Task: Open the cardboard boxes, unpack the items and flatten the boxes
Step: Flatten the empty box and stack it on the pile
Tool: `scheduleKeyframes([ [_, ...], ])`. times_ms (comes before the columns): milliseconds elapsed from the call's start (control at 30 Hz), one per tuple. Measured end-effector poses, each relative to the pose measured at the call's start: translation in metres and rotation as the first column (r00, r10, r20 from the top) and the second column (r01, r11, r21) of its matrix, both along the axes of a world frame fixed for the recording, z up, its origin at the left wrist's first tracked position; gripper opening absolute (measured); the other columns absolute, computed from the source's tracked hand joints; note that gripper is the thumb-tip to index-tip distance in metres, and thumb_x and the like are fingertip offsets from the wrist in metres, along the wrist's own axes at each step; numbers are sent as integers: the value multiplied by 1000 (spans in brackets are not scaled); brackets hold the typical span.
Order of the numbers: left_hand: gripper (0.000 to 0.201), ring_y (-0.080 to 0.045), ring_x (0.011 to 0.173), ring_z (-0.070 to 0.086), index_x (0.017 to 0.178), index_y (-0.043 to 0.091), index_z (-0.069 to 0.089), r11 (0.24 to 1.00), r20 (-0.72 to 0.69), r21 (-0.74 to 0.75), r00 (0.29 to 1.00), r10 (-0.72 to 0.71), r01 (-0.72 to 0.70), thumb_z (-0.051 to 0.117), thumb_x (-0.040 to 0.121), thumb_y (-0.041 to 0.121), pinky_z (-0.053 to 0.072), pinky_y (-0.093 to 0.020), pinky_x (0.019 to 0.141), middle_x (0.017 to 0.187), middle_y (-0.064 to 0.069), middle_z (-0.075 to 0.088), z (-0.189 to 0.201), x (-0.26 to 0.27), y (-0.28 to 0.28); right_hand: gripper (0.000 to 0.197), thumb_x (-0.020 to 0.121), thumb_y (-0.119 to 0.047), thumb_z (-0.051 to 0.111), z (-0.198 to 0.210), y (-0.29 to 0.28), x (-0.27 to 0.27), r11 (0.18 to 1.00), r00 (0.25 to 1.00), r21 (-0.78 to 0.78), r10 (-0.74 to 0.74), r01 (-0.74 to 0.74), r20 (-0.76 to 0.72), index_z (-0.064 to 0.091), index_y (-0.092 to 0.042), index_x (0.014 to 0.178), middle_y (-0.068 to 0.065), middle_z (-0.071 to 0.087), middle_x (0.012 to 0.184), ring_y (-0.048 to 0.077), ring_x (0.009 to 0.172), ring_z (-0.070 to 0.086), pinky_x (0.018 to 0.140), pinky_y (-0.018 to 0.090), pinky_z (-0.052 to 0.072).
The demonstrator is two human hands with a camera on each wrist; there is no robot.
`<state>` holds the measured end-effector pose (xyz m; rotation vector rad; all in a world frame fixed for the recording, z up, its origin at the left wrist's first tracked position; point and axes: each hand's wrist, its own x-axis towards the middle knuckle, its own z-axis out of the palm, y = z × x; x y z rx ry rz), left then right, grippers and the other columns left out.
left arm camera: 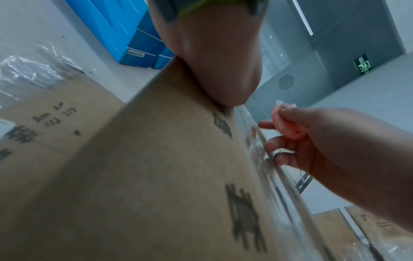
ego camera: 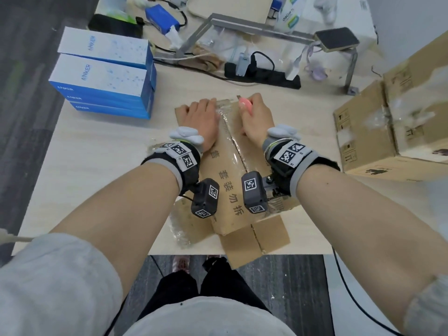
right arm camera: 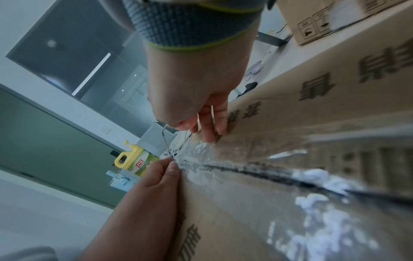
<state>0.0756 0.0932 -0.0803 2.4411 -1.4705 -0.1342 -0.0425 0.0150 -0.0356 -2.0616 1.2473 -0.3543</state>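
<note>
Right now the left hand (ego camera: 198, 117) lies flat, fingers straight and pressed together, on the cardboard box (ego camera: 225, 180), just left of its taped centre seam (ego camera: 234, 151). Across that seam, the right hand (ego camera: 255, 117) curls its fingers round a pink box cutter (ego camera: 244, 104), whose blade points at the box's far end. The box lies lengthwise on the desk (ego camera: 97, 166). Left of the left fingers stand stacked blue boxes (ego camera: 104, 76); right of the right fingers, a second cardboard box (ego camera: 378, 124).

a brown cardboard box (ego camera: 228, 166) with black printed characters and glossy clear tape (ego camera: 224, 112), a pink cutter (ego camera: 244, 104), blue-and-white boxes (ego camera: 104, 76), and black-and-white coded wristbands (ego camera: 180, 154); possibly a silver ring (left arm camera: 283, 152).
</note>
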Motion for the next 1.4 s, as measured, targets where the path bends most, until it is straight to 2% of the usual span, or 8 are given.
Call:
scheduleKeyframes([
  [67, 37, -25, 115, 47, 133, 18, 45, 1000, 8, -23, 1000, 7, -7, 35, 99, 30, 27, -40, 97, 130, -4, 52, -6, 0, 0, 16, 100, -33, 39, -3, -3, 6, 999, 999, -1, 42, -42, 5, 37, -18, 98, 8, 65, 107, 21, 76, 59, 80, 42, 53],
  [167, 32, -24, 111, 49, 124, 18, 49, 999, 16, -44, 1000, 8, -7, 33, 99, 30, 28, -40, 96, 124, -3, 55, -10, 1, 0, 18, 100, -35, 39, -6, -7, 15, 995, 995, -21, 98, -98, -20, 41, -17, 102, 12, 65, 98, 26, 75, 62, 76, 39, 53],
  [267, 34, -22, 117, 49, 127, 20, 48, 999, -13, -40, 1000, -10, 10, 30, 101, 32, 25, -38, 98, 126, -3, 57, -10, 2, 0, 25, 100, -35, 38, -7, -9, 18, 991, 989, -31, 127, -129, -76, 45, -13, 111, 14, 65, 94, 29, 74, 63, 73, 36, 52],
  [433, 36, -22, 119, 49, 129, 19, 47, 999, -6, -48, 1000, -5, 5, 29, 101, 33, 25, -39, 98, 128, -3, 57, -11, 2, 1, 29, 98, -40, 39, -7, -9, 27, 982, 972, -54, 172, -183, -163, 47, -16, 110, 9, 66, 97, 29, 81, 62, 77, 41, 51],
  [833, 28, -24, 110, 51, 117, 16, 49, 994, -77, -108, 997, 18, -27, 32, 99, 29, 26, -37, 94, 114, -5, 61, -8, 2, -1, 15, 97, -32, 43, -10, -5, 20, 997, 998, -47, 62, -63, -17, 43, -17, 96, 14, 63, 91, 32, 76, 63, 75, 48, 53],
  [967, 26, -24, 108, 51, 113, 18, 49, 991, -90, -130, 996, 6, -17, 31, 99, 29, 27, -38, 93, 111, -3, 61, -11, 5, -1, 27, 95, -42, 40, -12, -3, 21, 993, 988, -62, 88, -97, -129, 48, -17, 102, 6, 60, 90, 28, 80, 60, 76, 43, 50],
  [1133, 17, -25, 95, 55, 104, 17, 47, 988, -124, -142, 992, 37, -55, 33, 97, 25, 30, -38, 87, 97, -2, 62, -13, 4, -4, 31, 98, -33, 40, -6, -6, 27, 981, 964, -78, 160, -180, -212, 46, -7, 114, 6, 56, 91, 28, 86, 56, 79, 41, 46],
  [1400, 11, -27, 83, 54, 95, 18, 45, 990, -144, -133, 989, 30, -50, 35, 95, 21, 35, -41, 85, 86, -1, 60, -10, 5, -4, 29, 99, -28, 42, -1, -5, 27, 968, 947, -73, 215, -238, -238, 42, -5, 117, -2, 48, 82, 18, 75, 47, 66, 29, 32],
])
